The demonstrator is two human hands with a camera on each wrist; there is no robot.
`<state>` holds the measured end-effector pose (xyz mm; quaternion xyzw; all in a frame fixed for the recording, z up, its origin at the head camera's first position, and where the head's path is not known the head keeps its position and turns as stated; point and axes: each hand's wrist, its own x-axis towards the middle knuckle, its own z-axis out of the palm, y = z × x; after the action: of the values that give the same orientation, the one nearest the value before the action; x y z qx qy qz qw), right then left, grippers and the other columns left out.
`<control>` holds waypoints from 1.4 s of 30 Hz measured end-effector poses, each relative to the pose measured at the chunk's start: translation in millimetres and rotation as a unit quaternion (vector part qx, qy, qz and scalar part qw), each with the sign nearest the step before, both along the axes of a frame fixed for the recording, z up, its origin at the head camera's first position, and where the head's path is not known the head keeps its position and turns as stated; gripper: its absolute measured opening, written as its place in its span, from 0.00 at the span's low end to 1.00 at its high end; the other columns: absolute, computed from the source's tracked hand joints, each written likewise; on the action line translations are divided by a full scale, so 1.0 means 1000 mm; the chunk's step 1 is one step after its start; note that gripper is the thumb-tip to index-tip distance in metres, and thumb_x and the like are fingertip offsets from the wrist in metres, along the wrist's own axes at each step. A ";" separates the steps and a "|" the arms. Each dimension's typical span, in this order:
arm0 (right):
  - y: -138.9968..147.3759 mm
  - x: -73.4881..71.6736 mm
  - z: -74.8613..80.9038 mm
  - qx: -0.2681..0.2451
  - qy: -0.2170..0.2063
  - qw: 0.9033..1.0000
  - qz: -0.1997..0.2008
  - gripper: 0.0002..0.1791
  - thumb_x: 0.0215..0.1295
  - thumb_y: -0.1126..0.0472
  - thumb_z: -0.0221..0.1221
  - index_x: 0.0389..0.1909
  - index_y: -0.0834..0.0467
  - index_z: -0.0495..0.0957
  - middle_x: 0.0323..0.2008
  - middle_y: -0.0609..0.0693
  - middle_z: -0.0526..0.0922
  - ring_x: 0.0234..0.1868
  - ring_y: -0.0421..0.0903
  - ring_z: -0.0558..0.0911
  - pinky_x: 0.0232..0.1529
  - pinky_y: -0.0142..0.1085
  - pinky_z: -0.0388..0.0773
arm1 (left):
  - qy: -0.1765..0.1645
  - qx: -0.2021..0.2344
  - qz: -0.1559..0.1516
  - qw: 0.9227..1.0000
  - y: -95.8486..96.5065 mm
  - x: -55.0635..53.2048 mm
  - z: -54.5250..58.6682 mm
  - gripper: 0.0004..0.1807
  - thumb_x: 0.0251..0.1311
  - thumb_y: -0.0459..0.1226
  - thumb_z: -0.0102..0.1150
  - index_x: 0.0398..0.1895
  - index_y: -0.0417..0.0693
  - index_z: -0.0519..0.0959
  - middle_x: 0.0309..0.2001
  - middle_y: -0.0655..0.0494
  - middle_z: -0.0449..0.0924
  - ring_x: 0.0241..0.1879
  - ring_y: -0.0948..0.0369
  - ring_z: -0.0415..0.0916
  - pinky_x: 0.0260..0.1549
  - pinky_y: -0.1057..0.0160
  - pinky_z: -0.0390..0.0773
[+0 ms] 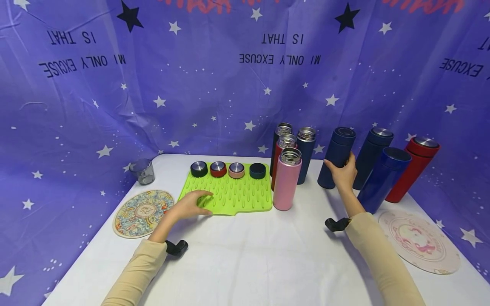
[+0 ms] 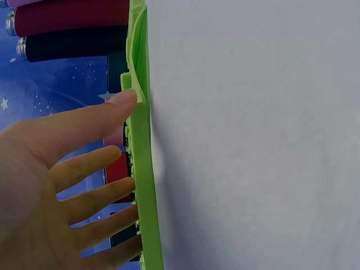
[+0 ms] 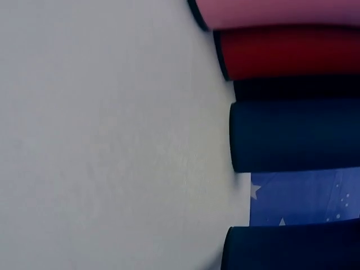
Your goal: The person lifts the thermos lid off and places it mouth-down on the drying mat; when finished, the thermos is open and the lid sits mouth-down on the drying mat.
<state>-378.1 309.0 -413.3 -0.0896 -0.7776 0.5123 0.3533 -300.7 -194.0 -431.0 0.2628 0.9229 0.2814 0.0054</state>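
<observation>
On the right, my right hand (image 1: 343,172) grips a dark blue thermos flask (image 1: 337,151) with a lid on, thumb on its left side and fingers round its right. The flask stands upright on the table; its lower part shows in the right wrist view, where the hand is out of sight. My left hand (image 1: 191,204) holds nothing, its fingers spread at the front edge of a green ridged mat (image 1: 245,193). Along the mat's back lie a black lid (image 1: 199,170), a red lid (image 1: 218,169), a pink lid (image 1: 236,171) and a dark blue lid (image 1: 257,171).
Lidless flasks, including a pink flask (image 1: 286,182), cluster right of the mat. Lidded flasks, a bright blue flask (image 1: 384,180) and a red flask (image 1: 413,170) among them, stand farther right. A grey cup (image 1: 143,172), a patterned round mat (image 1: 130,221) and a pink round mat (image 1: 421,242) lie outward.
</observation>
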 end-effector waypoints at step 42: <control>-0.023 0.107 0.047 0.057 -0.043 0.996 0.060 0.47 0.46 0.50 0.75 0.68 0.56 0.66 0.57 0.56 0.78 0.54 0.53 0.79 0.53 0.38 0.78 | 0.098 0.071 -0.012 0.993 0.030 0.010 0.059 0.37 0.53 0.43 0.71 0.66 0.43 0.69 0.62 0.44 0.71 0.62 0.44 0.65 0.60 0.41 0.65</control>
<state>-271.0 285.7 -366.5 -0.0447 -0.8239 0.4833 0.2925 -290.5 -164.3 -372.3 0.3001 0.8934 0.3187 -0.1007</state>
